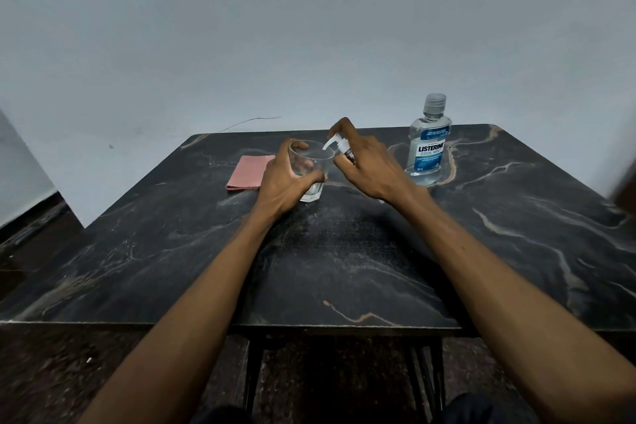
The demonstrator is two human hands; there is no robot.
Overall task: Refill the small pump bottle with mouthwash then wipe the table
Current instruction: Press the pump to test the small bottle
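A clear drinking glass (311, 162) stands on the dark marble table (344, 251), and my left hand (285, 179) is wrapped around its side. My right hand (368, 165) grips a small pump bottle (339, 144); the body is mostly hidden by my fingers. Its white pump head shows, with the nozzle pointing over the rim of the glass and my index finger resting on top of it. The mouthwash bottle (428, 144), clear with a blue label and its cap on, stands upright at the back right. A folded pink cloth (249, 172) lies flat, left of the glass.
A pale wall rises directly behind the table's far edge. The table's front edge (309, 323) is close to me, with dark legs below and dark floor on both sides.
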